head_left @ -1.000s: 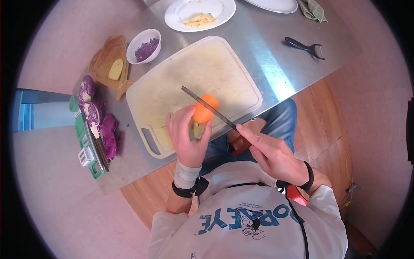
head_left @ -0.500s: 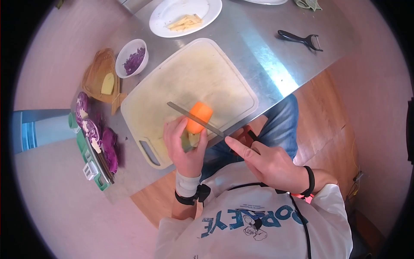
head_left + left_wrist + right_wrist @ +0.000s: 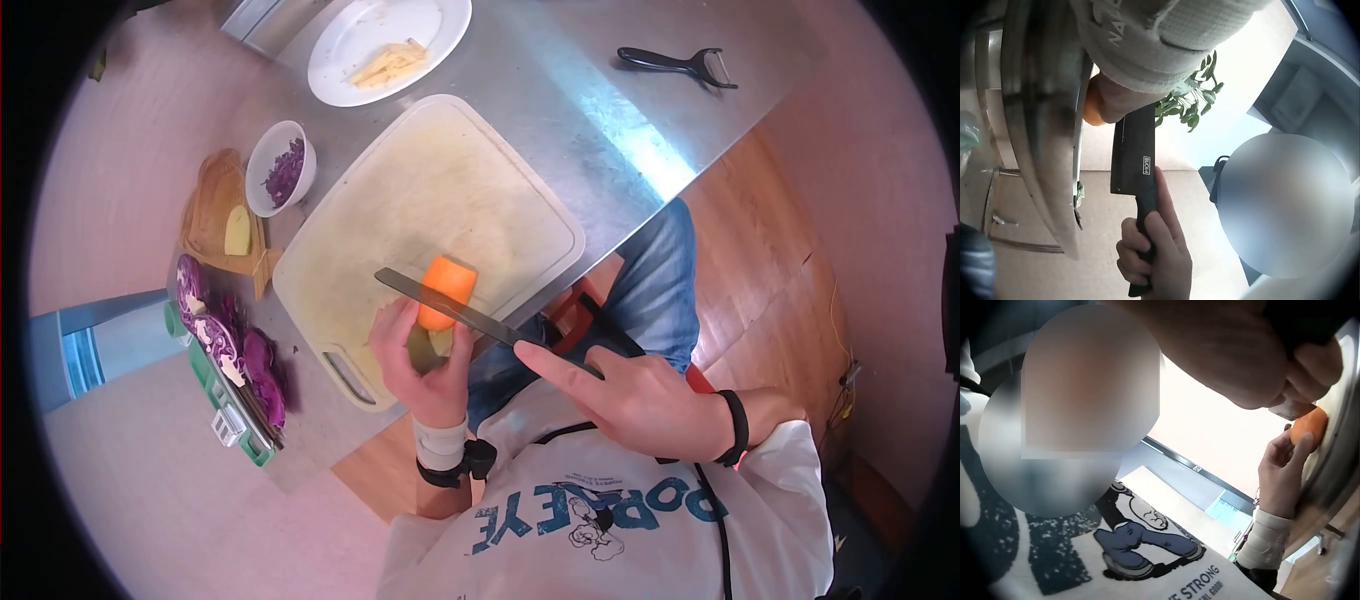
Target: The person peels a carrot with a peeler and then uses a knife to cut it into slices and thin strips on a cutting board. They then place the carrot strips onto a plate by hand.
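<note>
In the head view my left hand (image 3: 425, 375) pinches a thick orange carrot piece (image 3: 450, 276) between thumb and fingers, near the front edge of the cutting board (image 3: 420, 170). My right hand (image 3: 640, 400) grips a broad, dark-bladed kitchen knife (image 3: 455, 311), its index finger stretched along the spine. The blade lies across the carrot, close to the left fingertips. A pale yellow piece (image 3: 440, 342) shows between the left thumb and fingers. The left wrist view shows the right fingers wrapped round the black handle (image 3: 1144, 253). In the right wrist view the carrot (image 3: 1313, 425) is partly hidden.
Left of the board stand a bowl of shredded purple cabbage (image 3: 281, 205), a basket (image 3: 205, 215) with a yellow piece, and cut purple cabbage (image 3: 262, 375) by a green-ended grater (image 3: 255, 450). A plate of pale strips (image 3: 335, 50) and a peeler (image 3: 660, 62) lie farther back.
The head view has swung, so the table's things sit further left and mostly lower. The knife stays across the carrot, now nearer its close end, with more of its blade's flat side showing.
</note>
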The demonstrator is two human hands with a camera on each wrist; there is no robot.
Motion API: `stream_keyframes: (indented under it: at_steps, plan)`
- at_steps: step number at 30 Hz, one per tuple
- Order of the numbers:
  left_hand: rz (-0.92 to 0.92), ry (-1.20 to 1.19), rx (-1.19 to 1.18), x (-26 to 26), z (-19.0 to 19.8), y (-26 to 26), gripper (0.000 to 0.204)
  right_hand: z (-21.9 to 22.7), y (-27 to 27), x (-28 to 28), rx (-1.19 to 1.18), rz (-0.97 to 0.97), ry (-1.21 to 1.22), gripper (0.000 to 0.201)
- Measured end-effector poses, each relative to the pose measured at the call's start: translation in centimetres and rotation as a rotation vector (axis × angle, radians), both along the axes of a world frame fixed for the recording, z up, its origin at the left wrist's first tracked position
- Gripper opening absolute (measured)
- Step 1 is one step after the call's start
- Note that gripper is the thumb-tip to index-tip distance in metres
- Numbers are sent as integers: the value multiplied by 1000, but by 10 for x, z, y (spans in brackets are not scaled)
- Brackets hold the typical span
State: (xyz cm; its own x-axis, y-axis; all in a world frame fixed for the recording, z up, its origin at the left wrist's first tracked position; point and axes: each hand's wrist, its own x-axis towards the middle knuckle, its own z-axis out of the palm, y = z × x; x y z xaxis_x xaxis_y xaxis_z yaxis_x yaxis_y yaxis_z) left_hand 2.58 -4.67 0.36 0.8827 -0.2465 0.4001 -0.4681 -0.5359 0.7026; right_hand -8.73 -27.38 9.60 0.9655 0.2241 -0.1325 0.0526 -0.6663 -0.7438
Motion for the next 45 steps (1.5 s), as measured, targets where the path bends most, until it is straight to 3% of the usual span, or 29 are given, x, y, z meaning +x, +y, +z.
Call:
stream_keyframes:
  at_steps: [21,24,30,32,36,42,45]
  plan:
    - [8,-16,-14,1,3,-2,57,10,-7,14,64,31,54,82]
    - [10,-21,-13,3,5,-5,57,7,0,22,71,32,-26,83]
    - [27,-44,-11,2,2,-4,55,8,-1,16,62,33,67,82]
    - [42,-46,-23,6,3,-6,55,-2,12,28,150,-22,-69,81]
    - [5,-79,-37,8,1,-5,52,7,1,16,84,-2,19,80]
    - [-8,-95,-74,10,0,-6,51,-5,13,25,115,-39,-124,76]
    - [-9,-100,-81,10,-2,-6,50,2,8,19,111,-38,45,74]
